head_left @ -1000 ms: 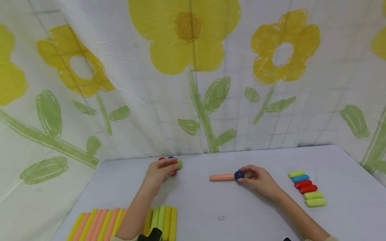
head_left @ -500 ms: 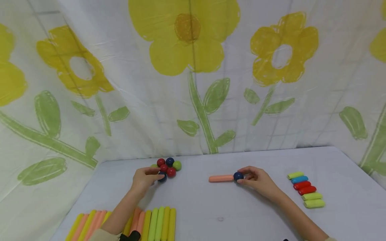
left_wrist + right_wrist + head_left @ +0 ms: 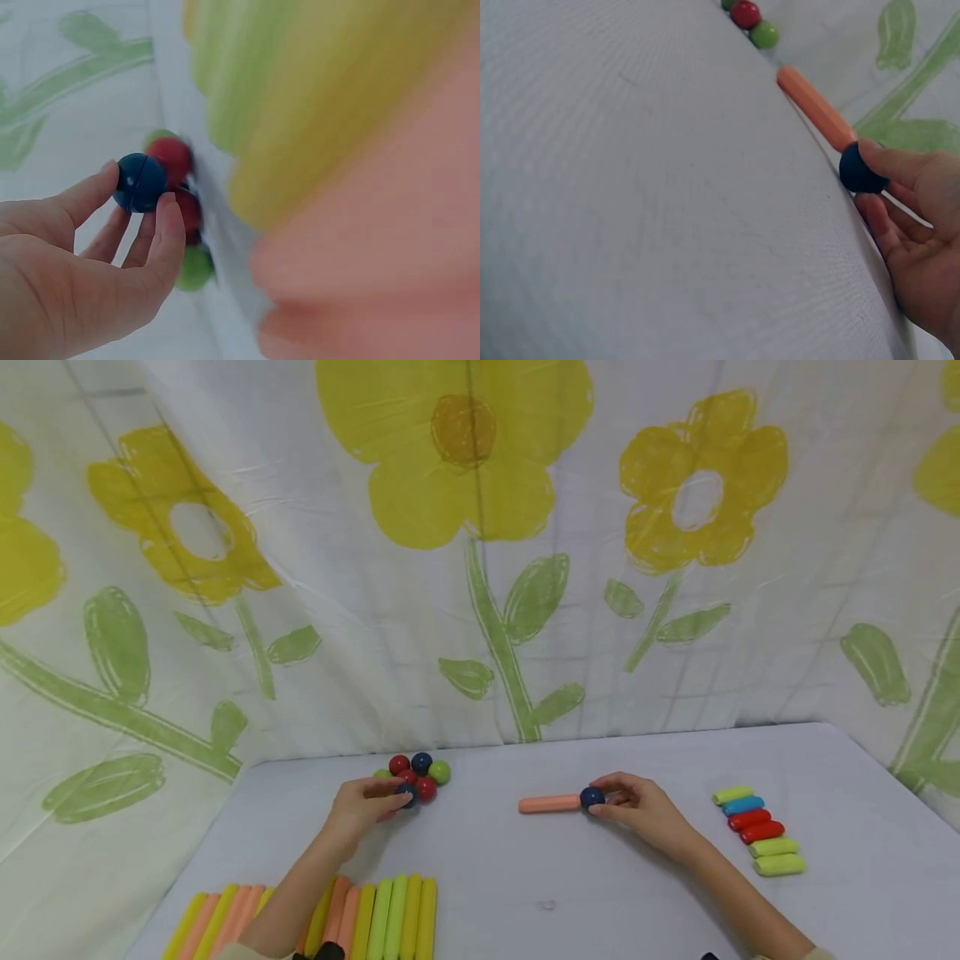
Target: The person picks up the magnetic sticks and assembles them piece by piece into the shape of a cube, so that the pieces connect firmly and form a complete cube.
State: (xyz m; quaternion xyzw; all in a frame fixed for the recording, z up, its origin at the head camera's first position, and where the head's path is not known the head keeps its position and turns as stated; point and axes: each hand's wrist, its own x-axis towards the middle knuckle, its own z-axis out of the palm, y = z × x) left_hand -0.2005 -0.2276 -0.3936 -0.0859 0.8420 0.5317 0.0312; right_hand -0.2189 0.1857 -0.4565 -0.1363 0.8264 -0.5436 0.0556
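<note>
My left hand (image 3: 365,806) pinches a dark blue ball (image 3: 407,795) between thumb and fingers at the near side of a cluster of red, green and blue balls (image 3: 420,770). In the left wrist view the blue ball (image 3: 140,182) sits at the fingertips (image 3: 166,214), with red and green balls just behind it. My right hand (image 3: 643,810) grips another dark blue ball (image 3: 592,797) that touches the right end of an orange stick (image 3: 549,804) lying on the table. The right wrist view shows that ball (image 3: 859,171) under the thumb, against the orange stick (image 3: 815,109).
A row of long yellow, orange and green sticks (image 3: 375,917) lies at the near left edge. Several short yellow, blue and red pieces (image 3: 757,830) lie in a column at the right. The white table (image 3: 540,893) meets a flowered cloth backdrop (image 3: 480,552) at the back.
My left hand has drawn back from over the ball cluster toward me, uncovering it, and now holds a dark blue ball. The right hand, ball and orange stick have stayed put.
</note>
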